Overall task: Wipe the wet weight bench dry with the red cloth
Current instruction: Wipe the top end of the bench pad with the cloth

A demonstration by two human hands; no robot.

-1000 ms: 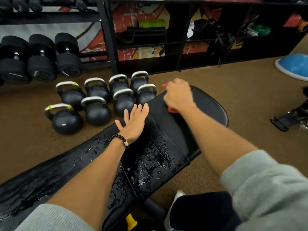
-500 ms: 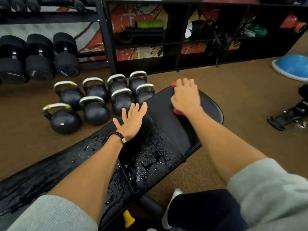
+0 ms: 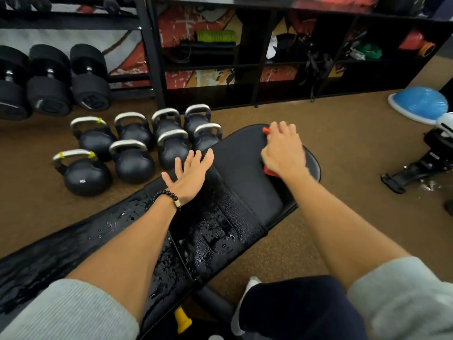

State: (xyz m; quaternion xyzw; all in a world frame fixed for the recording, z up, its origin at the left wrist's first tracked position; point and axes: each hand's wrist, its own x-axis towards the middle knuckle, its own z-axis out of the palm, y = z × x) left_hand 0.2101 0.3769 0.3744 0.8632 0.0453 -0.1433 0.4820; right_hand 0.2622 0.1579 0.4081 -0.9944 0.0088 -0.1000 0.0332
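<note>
Currently I observe the right hand upper right of centre, fingers spread flat, pressing the red cloth onto the far end of the weight bench; only red edges show at the fingertips and below the palm. Left hand at centre, fingers straight and together, lies flat on the bench's far edge, holding nothing. Water beads cover the lower-left pad; the far section looks dry. Kettlebells stand on the floor, centre left
</note>
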